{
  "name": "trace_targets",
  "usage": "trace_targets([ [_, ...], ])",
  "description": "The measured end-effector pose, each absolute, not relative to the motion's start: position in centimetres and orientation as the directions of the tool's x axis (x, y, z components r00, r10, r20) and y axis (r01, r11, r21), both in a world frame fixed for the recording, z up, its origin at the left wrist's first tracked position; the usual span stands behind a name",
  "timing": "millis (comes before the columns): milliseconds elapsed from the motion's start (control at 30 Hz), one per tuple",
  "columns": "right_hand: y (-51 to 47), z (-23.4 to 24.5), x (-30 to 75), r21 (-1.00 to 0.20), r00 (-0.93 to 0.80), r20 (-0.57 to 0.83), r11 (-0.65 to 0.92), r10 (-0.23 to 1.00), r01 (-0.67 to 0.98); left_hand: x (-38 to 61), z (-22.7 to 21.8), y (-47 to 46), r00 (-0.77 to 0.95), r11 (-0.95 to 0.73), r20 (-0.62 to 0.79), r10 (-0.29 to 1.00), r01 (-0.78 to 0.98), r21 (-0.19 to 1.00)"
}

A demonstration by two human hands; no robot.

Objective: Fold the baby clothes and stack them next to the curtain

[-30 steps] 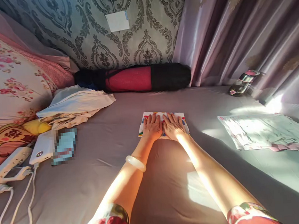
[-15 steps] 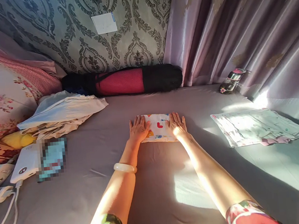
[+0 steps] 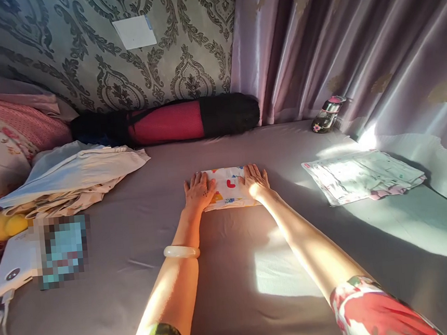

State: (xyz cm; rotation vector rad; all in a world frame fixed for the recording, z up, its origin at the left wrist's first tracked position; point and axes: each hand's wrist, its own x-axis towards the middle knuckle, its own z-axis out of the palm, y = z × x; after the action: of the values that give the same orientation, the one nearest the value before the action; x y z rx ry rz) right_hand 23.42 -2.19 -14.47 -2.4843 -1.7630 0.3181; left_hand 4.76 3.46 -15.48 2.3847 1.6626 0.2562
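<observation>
L hand (image 3: 201, 192): flat, palm down, on L end of folded cloth (image 3: 229, 193)
R hand (image 3: 255, 183): same, R end
Grey sheet (image 3: 227, 271): under folded cloth, btwn hands
Middle: uncovered, hands spread vs 1 s ago; prob. pressed smooth

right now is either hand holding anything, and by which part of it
Nothing looks gripped: the left hand rests spread on the left end of the folded patterned cloth, the right hand on its right end.
</observation>
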Motion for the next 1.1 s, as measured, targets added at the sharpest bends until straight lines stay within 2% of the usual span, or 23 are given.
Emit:
trace_targets([
  [233,-1.4,-13.4,20.0,-0.162,0.207,-0.004,-0.205,0.978,0.965,4.4,-15.2,3.1,0.298,-0.306,0.074,0.952,0.898,0.317],
  [367,-1.0,-13.9,17.7,-0.195,0.148,-0.012,-0.148,0.989,0.97,4.1,-15.4,2.9,0.277,-0.285,0.075,0.958,0.892,0.35],
  [700,-1.1,-15.5,17.5,-0.21,0.14,0.053,-0.126,0.989,0.97,3.5,-16.1,3.7,0.257,-0.278,0.107,0.96,0.85,0.447],
  [933,0.3,-14.3,16.5,-0.185,0.184,-0.035,-0.187,0.982,0.965,2.4,-15.8,4.6,0.161,-0.219,0.153,0.975,0.821,0.527],
  [1100,1.0,-14.1,14.2,-0.209,0.128,0.038,-0.117,0.991,0.971,1.7,-15.6,4.7,0.085,-0.15,0.145,0.986,0.833,0.533],
])
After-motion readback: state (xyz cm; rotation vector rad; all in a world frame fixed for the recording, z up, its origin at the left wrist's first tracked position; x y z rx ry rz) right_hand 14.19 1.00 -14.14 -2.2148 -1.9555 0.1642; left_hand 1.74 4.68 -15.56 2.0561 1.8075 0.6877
